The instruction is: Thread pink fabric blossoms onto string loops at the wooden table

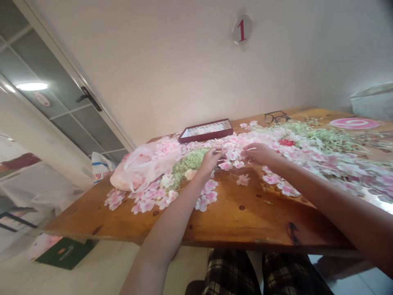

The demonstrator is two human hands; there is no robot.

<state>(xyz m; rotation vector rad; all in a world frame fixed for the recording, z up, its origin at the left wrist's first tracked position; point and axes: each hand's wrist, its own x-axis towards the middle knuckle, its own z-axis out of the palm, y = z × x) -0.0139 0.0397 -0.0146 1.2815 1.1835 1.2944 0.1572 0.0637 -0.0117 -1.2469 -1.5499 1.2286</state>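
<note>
Pink and white artificial flowers lie between my two hands at the middle of the wooden table. My left hand comes in from the left, its fingers bent and closed on the edge of these blossoms. From the right, my right hand reaches the same blossoms with curled fingers, closed at their other edge. The exact grip is small and partly hidden by petals. Beside my left wrist sits a mound of green artificial grass. One loose pale flower lies below the hands.
A pink plastic bag of petals rests at left. Behind are a dark-framed tray and eyeglasses. At right, green strands, a red flower and a pink-and-white disc lie on the wooden table.
</note>
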